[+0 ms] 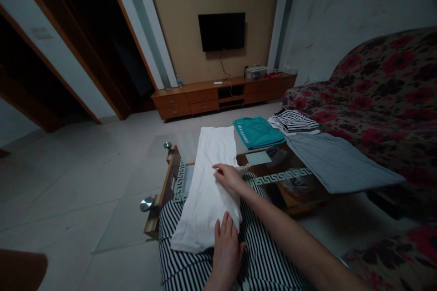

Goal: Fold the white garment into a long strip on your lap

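On glass table [177, 145]: left hand [226, 243] and right hand [229, 176], flat and apart, press white cloth [208, 177]; teal shirt [256, 132] at 1 o'clock, grey cloth [337, 163] at 3.

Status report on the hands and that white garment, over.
Left hand flat on the white garment, near end. Right hand pressing its right edge. Garment lies lengthwise over striped cloth and glass table. Nothing blocking.

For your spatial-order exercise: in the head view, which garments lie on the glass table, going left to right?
Long white folded cloth → teal folded shirt → black-and-white striped folded top → flat grey garment.
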Tool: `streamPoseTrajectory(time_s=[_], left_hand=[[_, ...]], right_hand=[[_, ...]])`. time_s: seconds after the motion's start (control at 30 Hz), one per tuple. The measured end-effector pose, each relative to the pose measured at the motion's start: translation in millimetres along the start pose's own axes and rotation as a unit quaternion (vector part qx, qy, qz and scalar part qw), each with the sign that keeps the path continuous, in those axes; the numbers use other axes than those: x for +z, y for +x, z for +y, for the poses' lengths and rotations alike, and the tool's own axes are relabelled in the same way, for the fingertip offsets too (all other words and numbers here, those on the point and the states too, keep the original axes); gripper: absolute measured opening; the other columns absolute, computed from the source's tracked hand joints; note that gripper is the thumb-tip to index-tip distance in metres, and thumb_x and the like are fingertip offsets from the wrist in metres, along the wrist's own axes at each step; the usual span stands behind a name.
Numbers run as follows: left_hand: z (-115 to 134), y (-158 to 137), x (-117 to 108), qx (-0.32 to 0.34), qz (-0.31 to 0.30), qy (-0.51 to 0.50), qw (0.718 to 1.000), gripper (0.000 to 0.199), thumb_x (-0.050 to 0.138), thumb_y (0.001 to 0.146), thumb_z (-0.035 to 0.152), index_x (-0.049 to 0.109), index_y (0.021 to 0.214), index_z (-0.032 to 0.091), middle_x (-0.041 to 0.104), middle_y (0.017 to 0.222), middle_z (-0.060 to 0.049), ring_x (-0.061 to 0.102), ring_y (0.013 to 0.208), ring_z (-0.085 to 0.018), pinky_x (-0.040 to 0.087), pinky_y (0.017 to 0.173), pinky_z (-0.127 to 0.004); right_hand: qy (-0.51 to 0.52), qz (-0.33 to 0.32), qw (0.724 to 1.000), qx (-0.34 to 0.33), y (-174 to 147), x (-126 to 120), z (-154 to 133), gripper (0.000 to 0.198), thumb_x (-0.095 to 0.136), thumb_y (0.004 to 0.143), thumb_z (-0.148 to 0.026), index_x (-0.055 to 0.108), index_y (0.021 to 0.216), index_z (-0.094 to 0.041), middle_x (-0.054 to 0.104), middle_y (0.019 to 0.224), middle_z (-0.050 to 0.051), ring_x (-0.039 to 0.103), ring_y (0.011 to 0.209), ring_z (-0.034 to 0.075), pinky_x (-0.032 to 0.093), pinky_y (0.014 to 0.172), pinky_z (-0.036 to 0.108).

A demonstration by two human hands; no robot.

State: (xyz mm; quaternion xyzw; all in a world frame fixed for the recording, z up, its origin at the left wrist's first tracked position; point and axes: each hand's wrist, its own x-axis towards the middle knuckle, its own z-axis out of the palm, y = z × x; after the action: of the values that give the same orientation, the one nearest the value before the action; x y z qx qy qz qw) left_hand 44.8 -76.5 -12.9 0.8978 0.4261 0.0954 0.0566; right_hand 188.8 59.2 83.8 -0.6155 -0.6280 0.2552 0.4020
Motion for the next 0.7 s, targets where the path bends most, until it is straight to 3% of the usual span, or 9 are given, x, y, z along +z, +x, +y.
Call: streamPoseTrajectory(time_s=[0.1,0.2,0.3,0.4,0.53,0.63,0.7], left_hand=[[-1,-7,12,-0.006,0.025,-0.015,1.000,0.048,0.052,0.079,0.017,0.054,0.127,0.015,0.051,0.137,-0.013,0.038,0.133,-0.032,0.032,0.108,-0.057],[-6,-18,28,-0.015,0.059,-0.044,0.997,0.050,0.048,0.079,0.013,0.052,0.129,0.019,0.048,0.139,-0.011,0.038,0.133,-0.030,0.036,0.106,-0.055],[-8,-29,36,-0.036,0.101,-0.103,0.989,0.050,0.043,0.083,0.012,0.048,0.132,0.019,0.049,0.137,-0.013,0.042,0.130,-0.027,0.040,0.104,-0.049],[-3,-26,25,-0.044,0.101,-0.170,0.979,0.053,0.037,0.088,0.015,0.036,0.142,0.019,0.053,0.129,-0.014,0.051,0.120,-0.022,0.045,0.099,-0.038],[10,-4,-3,-0.072,0.029,-0.173,0.982,0.060,0.041,0.089,0.017,0.028,0.146,0.027,0.057,0.111,-0.009,0.061,0.095,-0.019,0.051,0.080,-0.028],[14,9,-11,-0.110,0.012,-0.164,0.980,0.053,0.040,0.085,0.011,0.043,0.136,0.026,0.057,0.102,-0.007,0.061,0.082,-0.017,0.048,0.070,-0.025],[11,11,-7,-0.124,0.021,-0.186,0.974,0.044,0.038,0.080,0.005,0.056,0.115,0.023,0.058,0.099,-0.006,0.060,0.083,-0.017,0.047,0.070,-0.025]], right_hand=[[-0.078,-0.097,0.988,-0.096,4,28,-6,0.040,0.061,0.080,-0.023,0.062,0.120,-0.017,0.066,0.113,0.010,0.060,0.102,0.021,0.044,0.090,0.031],[-0.090,-0.087,0.982,-0.140,-2,18,13,0.028,0.051,0.086,-0.020,0.067,0.109,-0.016,0.067,0.109,0.008,0.060,0.102,0.019,0.043,0.092,0.031],[-0.083,-0.025,0.993,-0.082,-2,-18,48,0.028,0.046,0.084,-0.012,0.070,0.100,-0.016,0.068,0.103,0.007,0.060,0.097,0.016,0.043,0.090,0.028],[-0.085,0.008,0.996,0.018,7,-53,84,0.034,0.043,0.078,-0.006,0.070,0.096,-0.014,0.068,0.100,0.008,0.060,0.093,0.016,0.044,0.087,0.028],[-0.068,-0.067,0.994,0.054,25,-66,109,0.033,0.049,0.066,-0.005,0.071,0.090,-0.014,0.070,0.083,0.004,0.060,0.076,0.015,0.046,0.074,0.024],[-0.040,-0.138,0.988,0.062,37,-61,115,0.026,0.055,0.058,-0.009,0.070,0.079,-0.013,0.067,0.072,-0.001,0.057,0.068,0.014,0.045,0.067,0.022],[-0.023,-0.175,0.982,0.069,42,-60,120,0.018,0.057,0.055,-0.012,0.068,0.069,-0.012,0.064,0.065,-0.002,0.054,0.064,0.013,0.043,0.063,0.021]])
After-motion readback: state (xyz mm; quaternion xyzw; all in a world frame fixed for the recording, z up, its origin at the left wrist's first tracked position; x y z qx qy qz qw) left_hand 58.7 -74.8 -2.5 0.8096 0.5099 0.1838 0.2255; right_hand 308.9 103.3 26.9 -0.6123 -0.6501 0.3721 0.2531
